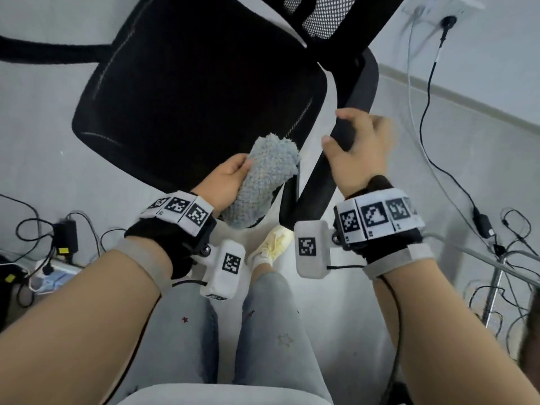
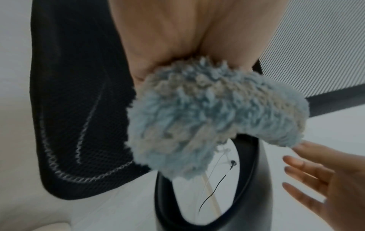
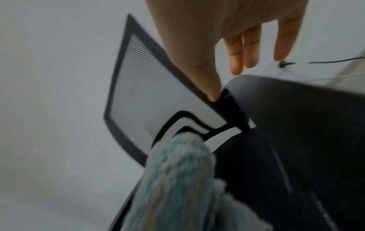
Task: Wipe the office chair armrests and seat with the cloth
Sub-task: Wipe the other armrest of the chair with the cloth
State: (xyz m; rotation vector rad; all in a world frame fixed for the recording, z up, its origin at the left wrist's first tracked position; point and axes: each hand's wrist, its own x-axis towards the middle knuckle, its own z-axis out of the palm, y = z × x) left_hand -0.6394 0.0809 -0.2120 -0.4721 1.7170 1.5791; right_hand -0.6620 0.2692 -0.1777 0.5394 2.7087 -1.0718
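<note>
The black office chair's mesh seat (image 1: pixel 198 92) fills the upper middle of the head view, and its black right armrest (image 1: pixel 366 80) runs down toward me. My left hand (image 1: pixel 225 182) grips a bunched fluffy blue-grey cloth (image 1: pixel 263 182) at the seat's near right corner, beside the armrest's post. My right hand (image 1: pixel 365 150) hovers over the armrest's front end with fingers loosely spread, not closed round it. In the left wrist view the cloth (image 2: pixel 213 115) hangs above the armrest loop (image 2: pixel 254 179), and the right hand (image 2: pixel 320 176) is beside it with fingers extended. The right wrist view shows straight fingers (image 3: pixel 245 46) above the armrest (image 3: pixel 296 109).
The chair's mesh backrest (image 3: pixel 154 87) stands at the far side. Cables and power adapters (image 1: pixel 61 238) lie on the floor at left, with more cables (image 1: pixel 482 226) and a metal frame (image 1: pixel 496 273) at right. A wall socket (image 1: pixel 447 21) is top right. My legs and shoe (image 1: pixel 271 244) are below the chair.
</note>
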